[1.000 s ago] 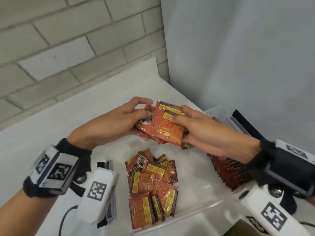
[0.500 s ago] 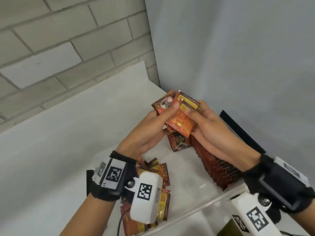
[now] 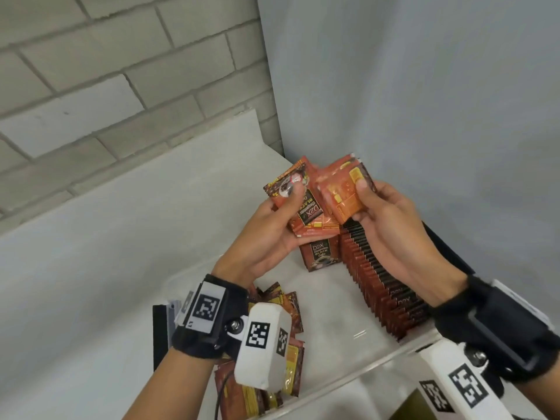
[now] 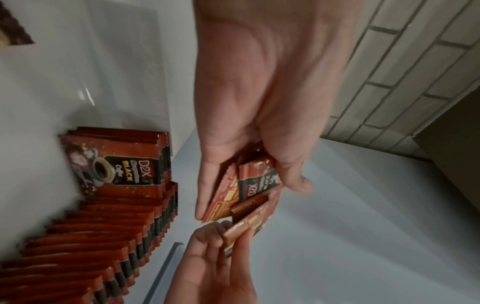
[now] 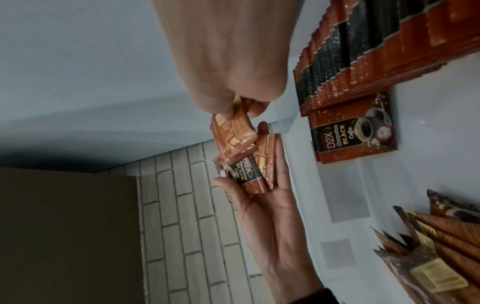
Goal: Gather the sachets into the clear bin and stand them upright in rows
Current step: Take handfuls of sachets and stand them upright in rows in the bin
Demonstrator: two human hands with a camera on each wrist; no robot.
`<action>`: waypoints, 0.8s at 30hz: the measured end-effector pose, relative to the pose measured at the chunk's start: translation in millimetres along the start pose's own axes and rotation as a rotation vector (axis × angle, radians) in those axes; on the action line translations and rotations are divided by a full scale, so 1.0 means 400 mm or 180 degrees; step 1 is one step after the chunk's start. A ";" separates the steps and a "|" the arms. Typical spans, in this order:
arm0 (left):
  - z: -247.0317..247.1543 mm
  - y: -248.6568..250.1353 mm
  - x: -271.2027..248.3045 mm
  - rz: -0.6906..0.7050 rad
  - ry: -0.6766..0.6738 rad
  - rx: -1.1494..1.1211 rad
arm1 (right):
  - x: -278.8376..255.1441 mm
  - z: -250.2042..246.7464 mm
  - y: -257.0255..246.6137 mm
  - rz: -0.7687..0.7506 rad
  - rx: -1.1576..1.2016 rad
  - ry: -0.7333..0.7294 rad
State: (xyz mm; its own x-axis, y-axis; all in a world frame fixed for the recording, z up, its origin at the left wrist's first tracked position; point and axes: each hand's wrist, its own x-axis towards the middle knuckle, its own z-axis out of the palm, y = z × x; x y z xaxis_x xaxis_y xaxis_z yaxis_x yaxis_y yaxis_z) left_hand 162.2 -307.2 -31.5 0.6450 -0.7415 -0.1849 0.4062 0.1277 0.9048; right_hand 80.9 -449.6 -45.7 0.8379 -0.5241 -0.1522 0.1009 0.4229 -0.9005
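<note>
My left hand (image 3: 272, 234) holds a fanned bunch of red-orange coffee sachets (image 3: 306, 207), thumb on top, above the far end of the clear bin (image 3: 357, 374). My right hand (image 3: 391, 234) pinches a few sachets (image 3: 345, 189) pulled off that bunch, thumb on their yellow-printed backs. Below the hands a long row of upright sachets (image 3: 385, 280) runs along the bin's right wall, with a short second row (image 3: 319, 256) started at its far end. A loose heap of sachets (image 3: 285, 353) lies flat at the bin's near left, partly behind my left wrist camera. The wrist views show the same held sachets (image 4: 249, 195) (image 5: 239, 148).
The bin sits on a white table (image 3: 106, 253) in a corner between a brick wall (image 3: 106, 86) and a plain grey wall (image 3: 424, 86). A black strip (image 3: 445, 247) runs beyond the bin's right wall. A dark flat object (image 3: 159, 338) lies left of the bin.
Both hands moved with the sachets from above the loose heap to the bin's far end. The right hand has drawn a few sachets apart from the bunch in the left.
</note>
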 end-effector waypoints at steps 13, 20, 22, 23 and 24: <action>-0.008 -0.021 0.008 0.0409 0.0329 0.0906 | -0.016 0.010 0.021 -0.0314 -0.1114 -0.0067; -0.017 -0.009 0.003 0.0195 0.0044 0.0804 | -0.026 0.005 0.031 -0.0706 -0.1406 -0.0294; -0.019 0.001 0.001 0.0067 0.0032 0.0436 | -0.013 0.002 0.029 -0.0556 -0.1110 -0.0132; -0.018 0.004 0.001 0.0028 0.0030 0.0331 | -0.010 0.001 0.025 -0.0481 -0.0945 -0.0083; -0.017 0.006 0.001 0.0006 0.0044 0.0330 | -0.008 0.000 0.023 -0.0423 -0.0815 -0.0068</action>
State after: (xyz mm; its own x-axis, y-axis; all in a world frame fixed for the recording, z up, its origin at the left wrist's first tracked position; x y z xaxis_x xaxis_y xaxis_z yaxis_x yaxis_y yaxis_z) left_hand 167.8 -302.7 -32.0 0.6548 -0.7320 -0.1879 0.3363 0.0596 0.9399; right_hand 79.3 -444.0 -53.4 0.8378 -0.5456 -0.0198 0.0742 0.1497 -0.9859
